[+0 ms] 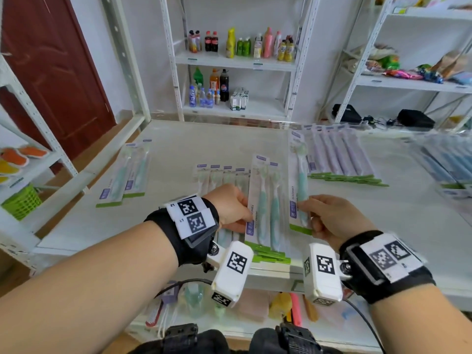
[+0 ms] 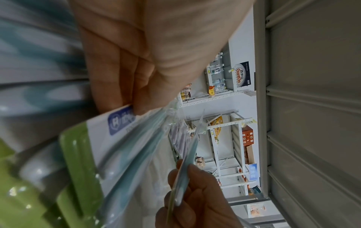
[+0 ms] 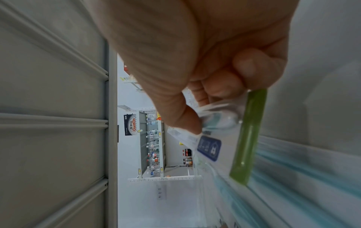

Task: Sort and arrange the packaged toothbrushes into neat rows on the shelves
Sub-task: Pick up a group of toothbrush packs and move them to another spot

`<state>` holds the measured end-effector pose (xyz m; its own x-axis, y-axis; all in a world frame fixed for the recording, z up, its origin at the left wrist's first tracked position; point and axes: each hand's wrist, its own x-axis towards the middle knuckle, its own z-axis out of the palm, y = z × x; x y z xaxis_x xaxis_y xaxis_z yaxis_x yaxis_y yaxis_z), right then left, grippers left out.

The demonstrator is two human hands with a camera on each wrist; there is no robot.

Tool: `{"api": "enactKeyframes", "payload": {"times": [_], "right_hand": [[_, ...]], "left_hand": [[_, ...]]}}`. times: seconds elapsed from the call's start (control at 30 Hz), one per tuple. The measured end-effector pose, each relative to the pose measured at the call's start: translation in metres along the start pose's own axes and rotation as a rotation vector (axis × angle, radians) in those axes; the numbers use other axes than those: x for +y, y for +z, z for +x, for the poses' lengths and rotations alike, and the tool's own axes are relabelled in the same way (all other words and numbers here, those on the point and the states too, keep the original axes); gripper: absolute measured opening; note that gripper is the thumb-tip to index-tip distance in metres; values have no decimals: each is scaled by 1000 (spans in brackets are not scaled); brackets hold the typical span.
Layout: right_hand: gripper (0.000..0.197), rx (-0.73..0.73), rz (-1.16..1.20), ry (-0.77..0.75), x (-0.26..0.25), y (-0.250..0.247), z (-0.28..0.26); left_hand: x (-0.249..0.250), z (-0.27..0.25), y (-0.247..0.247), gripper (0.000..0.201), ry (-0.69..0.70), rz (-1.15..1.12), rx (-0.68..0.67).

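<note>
My left hand (image 1: 240, 213) grips a small stack of teal toothbrush packs (image 1: 265, 208) by its lower part, just above the white shelf (image 1: 178, 154). In the left wrist view the fingers (image 2: 117, 80) curl over the top pack (image 2: 109, 146). My right hand (image 1: 310, 215) pinches a single teal toothbrush pack (image 1: 300, 185) near its green bottom strip and holds it upright to the right of the stack. The right wrist view shows thumb and fingers (image 3: 181, 117) closed on that pack (image 3: 210, 146). A row of teal packs (image 1: 219, 175) lies partly hidden behind my left hand.
Two teal packs (image 1: 125, 175) lie at the shelf's left. A row of purple packs (image 1: 339, 154) lies at the back right, blue packs (image 1: 444, 164) at the far right. Bottles (image 1: 240, 47) fill racks behind. A green basket (image 1: 21, 203) sits at lower left.
</note>
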<state>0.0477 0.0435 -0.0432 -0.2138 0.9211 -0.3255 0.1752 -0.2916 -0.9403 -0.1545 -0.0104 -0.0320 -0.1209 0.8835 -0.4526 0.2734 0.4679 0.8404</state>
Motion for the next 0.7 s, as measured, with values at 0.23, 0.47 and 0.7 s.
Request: {"api": "enactKeyframes", "payload": {"times": [0.23,0.47,0.7], "right_hand": [[8,-38,13,23,3,5,4],[7,-95,-10,30,1,10,5],[6,-128,-23,33,-2,14,4]], "left_hand": [[2,-4,2,16,22,112,-3],[5,-4,1,53,26,228,2],[6,-2,-2,59,46,283,-2]]}}
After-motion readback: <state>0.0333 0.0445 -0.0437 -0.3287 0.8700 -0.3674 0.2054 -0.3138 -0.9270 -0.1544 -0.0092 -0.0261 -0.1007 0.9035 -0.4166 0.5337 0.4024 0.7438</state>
